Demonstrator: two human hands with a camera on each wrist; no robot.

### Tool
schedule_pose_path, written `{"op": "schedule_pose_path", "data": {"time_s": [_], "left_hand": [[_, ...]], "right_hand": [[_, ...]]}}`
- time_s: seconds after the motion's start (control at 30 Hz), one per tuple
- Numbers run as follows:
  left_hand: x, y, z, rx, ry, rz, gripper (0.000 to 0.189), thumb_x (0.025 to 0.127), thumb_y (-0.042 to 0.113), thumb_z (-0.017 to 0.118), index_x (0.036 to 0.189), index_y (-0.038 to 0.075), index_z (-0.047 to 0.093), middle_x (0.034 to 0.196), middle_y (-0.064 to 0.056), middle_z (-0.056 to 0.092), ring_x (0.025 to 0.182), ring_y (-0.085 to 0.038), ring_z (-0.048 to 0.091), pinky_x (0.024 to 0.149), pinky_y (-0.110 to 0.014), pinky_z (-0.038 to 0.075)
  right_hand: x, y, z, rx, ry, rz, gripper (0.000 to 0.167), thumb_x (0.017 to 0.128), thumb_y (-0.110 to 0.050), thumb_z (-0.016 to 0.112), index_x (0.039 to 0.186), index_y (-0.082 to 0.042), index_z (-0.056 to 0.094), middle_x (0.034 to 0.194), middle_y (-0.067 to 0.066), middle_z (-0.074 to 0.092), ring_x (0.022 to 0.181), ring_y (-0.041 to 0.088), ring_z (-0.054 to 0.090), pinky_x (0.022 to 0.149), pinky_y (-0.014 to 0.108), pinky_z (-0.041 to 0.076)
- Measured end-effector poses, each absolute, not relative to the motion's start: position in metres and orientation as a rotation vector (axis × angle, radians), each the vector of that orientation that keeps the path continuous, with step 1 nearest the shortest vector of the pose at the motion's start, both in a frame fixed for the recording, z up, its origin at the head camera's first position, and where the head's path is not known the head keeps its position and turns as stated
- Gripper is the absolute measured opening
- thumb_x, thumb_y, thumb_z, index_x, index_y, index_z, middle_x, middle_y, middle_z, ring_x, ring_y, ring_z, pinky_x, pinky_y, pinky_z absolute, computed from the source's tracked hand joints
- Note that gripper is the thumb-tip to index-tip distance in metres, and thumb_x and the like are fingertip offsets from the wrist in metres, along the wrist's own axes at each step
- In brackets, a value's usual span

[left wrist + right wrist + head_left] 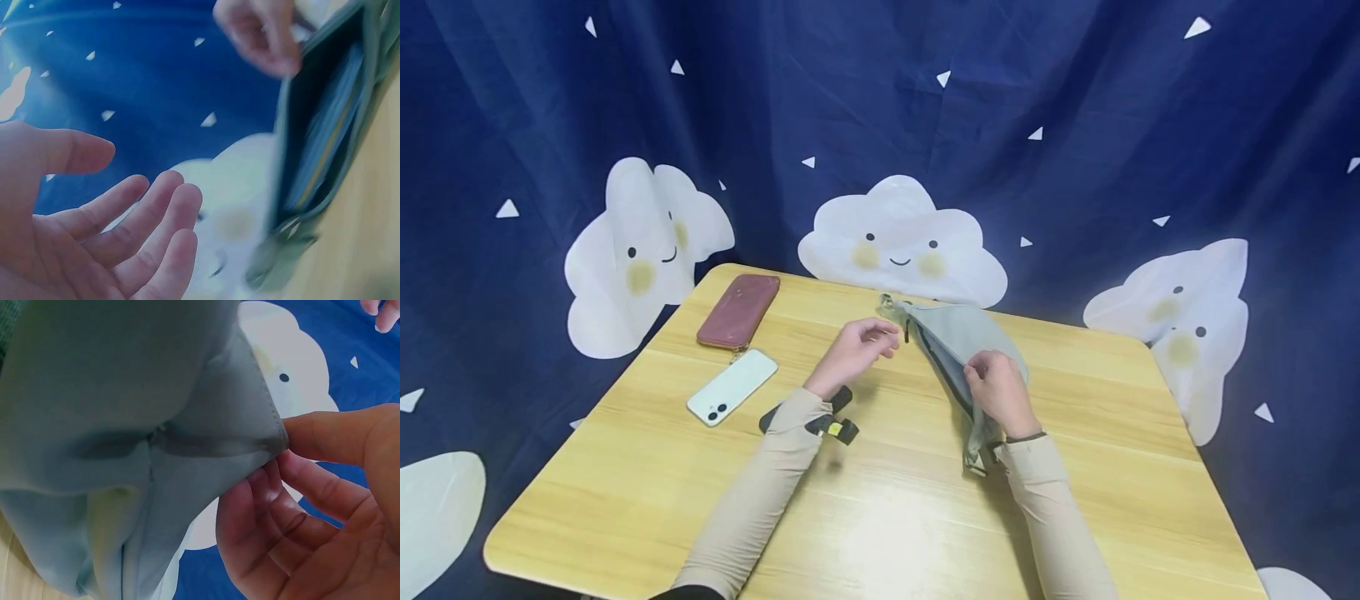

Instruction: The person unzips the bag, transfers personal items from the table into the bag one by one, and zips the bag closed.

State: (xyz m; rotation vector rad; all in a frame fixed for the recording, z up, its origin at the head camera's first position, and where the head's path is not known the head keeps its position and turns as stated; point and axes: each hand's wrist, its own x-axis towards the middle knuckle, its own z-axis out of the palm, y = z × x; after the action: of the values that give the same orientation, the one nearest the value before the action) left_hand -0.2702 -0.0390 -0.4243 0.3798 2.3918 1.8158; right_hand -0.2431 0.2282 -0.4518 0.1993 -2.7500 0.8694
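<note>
A grey-green zippered waist bag [958, 329] stands on the table, its mouth held apart. My right hand [1003, 396] pinches the edge of the bag's opening between thumb and fingers; the pinched fabric corner [265, 434] shows closely in the right wrist view. To the left of the bag, my left hand [856, 354] hovers with relaxed, slightly bent fingers, holding nothing. The left wrist view looks into the bag's dark interior [328, 119], where bluish layers and a thin yellowish strip show. A buckle [974, 463] hangs at the bag's near end.
On the left of the wooden table [625, 492] lie a dark pink zip wallet [741, 310] and a white phone [733, 387], back up. Beside my left wrist is a black object with a yellow patch [834, 428]. A blue cloud-print curtain [880, 92] hangs behind the table.
</note>
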Motion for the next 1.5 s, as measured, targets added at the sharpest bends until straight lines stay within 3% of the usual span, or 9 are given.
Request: {"op": "schedule_pose_path", "data": {"time_s": [0.17, 0.3, 0.6, 0.77, 0.93, 1.07, 1.27, 1.5], "left_hand": [[-0.281, -0.08, -0.407, 0.335, 2.503, 1.871, 0.03, 0.102, 0.024, 0.063, 0.126, 0.008, 0.069, 0.115, -0.016, 0.075, 0.098, -0.025, 0.073, 0.088, -0.033, 0.057], [-0.285, -0.119, -0.398, 0.228, 2.572, 1.915, 0.034, 0.102, 0.03, 0.063, 0.128, 0.008, 0.069, 0.113, -0.014, 0.076, 0.094, -0.019, 0.072, 0.083, -0.031, 0.058], [-0.289, -0.196, -0.399, -0.2, 2.67, 2.063, 0.031, 0.1, 0.034, 0.064, 0.121, 0.011, 0.072, 0.096, 0.018, 0.07, 0.089, -0.005, 0.067, 0.076, -0.017, 0.052], [-0.296, -0.228, -0.408, -0.476, 2.772, 1.987, 0.037, 0.1, 0.035, 0.062, 0.125, 0.01, 0.071, 0.108, 0.009, 0.068, 0.097, -0.007, 0.064, 0.085, -0.018, 0.049], [-0.303, -0.249, -0.428, -0.671, 2.859, 1.792, 0.046, 0.099, 0.037, 0.057, 0.131, 0.007, 0.068, 0.132, -0.011, 0.065, 0.124, -0.025, 0.059, 0.108, -0.036, 0.047], [-0.308, -0.26, -0.447, -0.737, 2.857, 1.712, 0.05, 0.098, 0.034, 0.057, 0.137, 0.004, 0.063, 0.139, -0.021, 0.062, 0.133, -0.035, 0.054, 0.116, -0.046, 0.042], [-0.312, -0.27, -0.467, -0.794, 2.82, 1.566, 0.064, 0.1, 0.037, 0.054, 0.152, 0.0, 0.046, 0.153, -0.026, 0.045, 0.141, -0.041, 0.041, 0.121, -0.052, 0.036], [-0.317, -0.278, -0.476, -0.769, 2.648, 1.488, 0.082, 0.102, 0.044, 0.048, 0.165, 0.004, 0.014, 0.171, -0.026, 0.017, 0.157, -0.047, 0.02, 0.13, -0.058, 0.023]], "right_hand": [[-0.242, 0.227, -0.452, 0.196, -2.748, 0.867, 0.01, 0.092, -0.006, 0.07, 0.09, 0.001, 0.075, 0.087, 0.018, 0.075, 0.079, 0.029, 0.069, 0.073, 0.047, 0.059], [-0.242, 0.228, -0.453, 0.177, -2.755, 0.863, 0.011, 0.093, -0.008, 0.07, 0.091, 0.0, 0.076, 0.089, 0.017, 0.076, 0.081, 0.03, 0.07, 0.074, 0.047, 0.059], [-0.243, 0.231, -0.452, 0.174, -2.754, 0.853, 0.012, 0.094, -0.009, 0.07, 0.092, 0.001, 0.076, 0.091, 0.017, 0.077, 0.084, 0.032, 0.072, 0.076, 0.05, 0.06], [-0.244, 0.232, -0.451, 0.174, -2.753, 0.848, 0.012, 0.094, -0.009, 0.069, 0.093, 0.001, 0.076, 0.092, 0.018, 0.077, 0.087, 0.033, 0.073, 0.08, 0.051, 0.06], [-0.244, 0.233, -0.45, 0.17, -2.75, 0.846, 0.012, 0.093, -0.009, 0.069, 0.092, 0.001, 0.076, 0.089, 0.018, 0.077, 0.084, 0.032, 0.073, 0.078, 0.05, 0.06], [-0.244, 0.233, -0.449, 0.174, -2.759, 0.847, 0.012, 0.093, -0.009, 0.07, 0.091, 0.001, 0.076, 0.087, 0.016, 0.077, 0.08, 0.03, 0.072, 0.075, 0.049, 0.06], [-0.245, 0.233, -0.449, 0.186, -2.754, 0.839, 0.012, 0.093, -0.009, 0.07, 0.092, 0.001, 0.077, 0.085, 0.015, 0.077, 0.077, 0.028, 0.071, 0.072, 0.048, 0.06], [-0.247, 0.235, -0.45, 0.19, -2.748, 0.838, 0.012, 0.093, -0.008, 0.07, 0.093, 0.001, 0.077, 0.087, 0.017, 0.077, 0.078, 0.03, 0.072, 0.073, 0.048, 0.06]]}}
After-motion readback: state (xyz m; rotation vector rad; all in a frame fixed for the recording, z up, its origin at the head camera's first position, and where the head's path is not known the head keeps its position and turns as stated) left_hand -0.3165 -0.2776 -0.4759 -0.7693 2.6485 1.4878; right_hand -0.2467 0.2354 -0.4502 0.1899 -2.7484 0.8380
